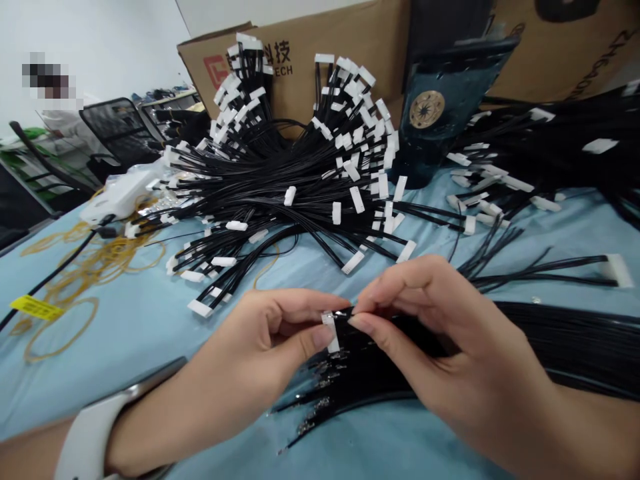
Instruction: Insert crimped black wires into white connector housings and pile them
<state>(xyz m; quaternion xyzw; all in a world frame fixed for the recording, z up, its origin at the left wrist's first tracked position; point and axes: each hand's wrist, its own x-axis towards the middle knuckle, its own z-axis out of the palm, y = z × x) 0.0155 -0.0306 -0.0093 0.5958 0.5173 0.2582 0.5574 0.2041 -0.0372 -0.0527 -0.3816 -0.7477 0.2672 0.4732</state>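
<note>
Between thumb and forefinger, my left hand (280, 340) pinches a small white connector housing (331, 332). Just to its right, my right hand (440, 340) is closed in a pinch on a thin black wire with a metal terminal at its tip, which is close to the housing; whether the tip is inside it I cannot tell. Below both hands lies a thick bundle of black wires (370, 377), with bare metal terminals fanned out at its left end. The bundle runs off to the right behind my right hand.
A large heap of black cables (280, 167) with white connectors fills the middle back, before a cardboard box (300, 40). A dark blue cup (440, 113) stands right of it, near more cables (560, 147). Yellow rubber bands (105, 267) lie left. A person sits far left.
</note>
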